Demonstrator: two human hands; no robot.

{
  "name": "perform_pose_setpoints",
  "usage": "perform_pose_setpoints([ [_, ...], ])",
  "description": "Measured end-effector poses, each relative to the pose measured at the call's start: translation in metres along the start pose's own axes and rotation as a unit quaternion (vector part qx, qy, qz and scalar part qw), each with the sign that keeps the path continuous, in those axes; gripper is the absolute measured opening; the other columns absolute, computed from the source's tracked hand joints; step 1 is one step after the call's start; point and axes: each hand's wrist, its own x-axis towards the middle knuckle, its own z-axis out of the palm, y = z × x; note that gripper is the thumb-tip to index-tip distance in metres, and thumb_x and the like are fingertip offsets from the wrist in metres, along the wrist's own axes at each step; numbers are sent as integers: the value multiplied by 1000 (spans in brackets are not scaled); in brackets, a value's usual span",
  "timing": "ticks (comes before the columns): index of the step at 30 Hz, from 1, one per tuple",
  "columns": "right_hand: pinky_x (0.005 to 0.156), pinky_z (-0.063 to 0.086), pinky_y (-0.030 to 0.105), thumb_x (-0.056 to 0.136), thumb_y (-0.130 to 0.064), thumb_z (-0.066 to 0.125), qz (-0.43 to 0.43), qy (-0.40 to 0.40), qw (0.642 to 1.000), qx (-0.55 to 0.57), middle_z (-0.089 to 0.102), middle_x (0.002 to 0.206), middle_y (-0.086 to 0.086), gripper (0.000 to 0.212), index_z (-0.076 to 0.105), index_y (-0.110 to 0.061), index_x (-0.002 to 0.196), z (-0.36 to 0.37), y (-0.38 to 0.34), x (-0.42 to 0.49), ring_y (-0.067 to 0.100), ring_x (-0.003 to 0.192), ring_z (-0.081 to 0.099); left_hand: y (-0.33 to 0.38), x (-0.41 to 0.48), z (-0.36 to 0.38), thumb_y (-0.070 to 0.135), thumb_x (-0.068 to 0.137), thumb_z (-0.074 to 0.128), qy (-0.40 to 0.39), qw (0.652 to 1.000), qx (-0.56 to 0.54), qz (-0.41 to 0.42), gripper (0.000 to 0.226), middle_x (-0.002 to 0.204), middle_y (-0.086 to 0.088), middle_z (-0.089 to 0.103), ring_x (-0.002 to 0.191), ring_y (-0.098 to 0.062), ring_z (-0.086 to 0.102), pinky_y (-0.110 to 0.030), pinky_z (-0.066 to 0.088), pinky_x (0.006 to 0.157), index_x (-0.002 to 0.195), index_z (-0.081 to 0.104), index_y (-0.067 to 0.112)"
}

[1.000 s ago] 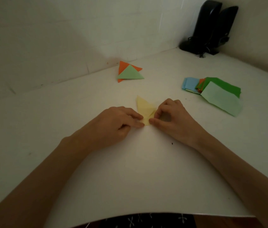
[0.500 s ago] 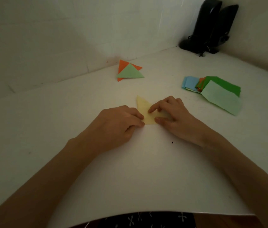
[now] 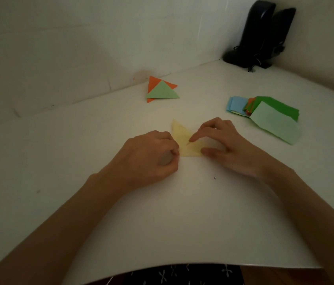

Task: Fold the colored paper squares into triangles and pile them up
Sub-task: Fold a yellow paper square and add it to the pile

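Observation:
A pale yellow paper [image 3: 183, 137], folded into a triangle, lies flat on the white table [image 3: 162, 223] between my hands. My left hand [image 3: 149, 157] has its fingers curled over the paper's left corner and holds it down. My right hand [image 3: 227, 147] touches the paper's middle with its index fingertip, and its thumb rests at the lower right edge. Farther back, a light green triangle [image 3: 163, 91] lies on top of an orange triangle [image 3: 153, 82]. A loose stack of unfolded squares [image 3: 273, 122] in green, orange and blue sits at the right.
Two black speakers [image 3: 260, 33] with cables stand in the far right corner. White walls [image 3: 80, 48] close off the table at the back and right. The table's front edge runs just before my body.
My right hand has lifted and spread, its index fingertip now on the paper's middle. My left hand has curled tighter over the left corner. The paper lies flatter.

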Motion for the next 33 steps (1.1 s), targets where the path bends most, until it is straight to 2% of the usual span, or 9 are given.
perform_pose_setpoints([
  [4, 88, 25, 2, 88, -35, 62, -44, 18, 998, -50, 51, 113, -4, 23, 64, -29, 111, 6, 3, 1, 13, 104, 41, -6, 7, 8, 53, 81, 48, -10, 999, -10, -43, 38, 93, 6, 61, 84, -14, 58, -35, 50, 67, 90, 63, 19],
  [9, 80, 39, 29, 92, -43, 43, -105, 48, 988, -101, 60, 102, 3, 41, 68, -15, 109, 10, 0, 1, 18, 88, 50, -14, 3, 10, 37, 91, 40, -5, 1000, -16, 6, 38, 94, 0, 65, 83, -14, 61, -30, 51, 67, 93, 68, 12],
  [13, 82, 38, 26, 84, -56, 44, -75, 37, 990, -111, 55, 106, -1, 53, 63, -20, 118, 16, -5, 1, 13, 94, 45, -16, 4, 7, 34, 87, 43, -4, 998, -65, -8, 35, 94, 0, 68, 81, -13, 63, -27, 47, 71, 92, 68, 10],
  [17, 73, 39, 27, 92, -40, 44, -106, 79, 984, -119, 59, 97, 6, 38, 70, -14, 103, 22, -6, 2, 20, 84, 50, -17, 3, 8, 33, 82, 51, 3, 996, -89, -23, 29, 96, 1, 68, 85, -6, 61, -23, 48, 77, 88, 69, 11],
  [20, 69, 34, 15, 91, -35, 57, -19, 93, 995, -16, 57, 91, 3, 29, 68, -8, 85, 22, -12, 7, 11, 81, 46, -17, 5, 6, 28, 82, 65, 13, 989, -116, -94, 16, 102, 5, 62, 93, -6, 57, -19, 43, 84, 80, 67, 13],
  [23, 58, 29, 17, 88, -32, 62, 71, 70, 992, 79, 51, 80, -1, 34, 59, -4, 70, 18, -16, 15, 1, 64, 43, -16, 5, 5, 21, 82, 69, 14, 982, -119, -144, 9, 107, 7, 54, 98, -6, 53, -5, 34, 84, 76, 65, 16],
  [25, 54, 26, 24, 87, -35, 63, 110, 70, 989, 71, 49, 75, 6, 42, 51, -2, 62, 17, -17, 22, 8, 61, 41, -15, 6, 7, 21, 82, 70, 24, 980, -115, -161, 12, 109, 4, 52, 100, -6, 51, -2, 31, 81, 73, 62, 19],
  [28, 61, 26, 29, 84, -42, 64, 157, 87, 983, 47, 44, 68, 5, 48, 38, -14, 54, 17, -17, 28, 19, 69, 40, -13, 7, 8, 21, 82, 69, 32, 974, -105, -196, 15, 109, 2, 49, 105, -14, 49, -11, 29, 82, 71, 60, 18],
  [33, 78, 28, 32, 84, -47, 61, 189, 77, 978, -48, 41, 81, -8, 31, 47, -25, 67, 24, -18, 32, 17, 94, 35, -14, 8, 9, 27, 81, 70, 23, 973, -71, -219, 18, 106, 5, 43, 105, -14, 44, -16, 27, 83, 73, 56, 21],
])
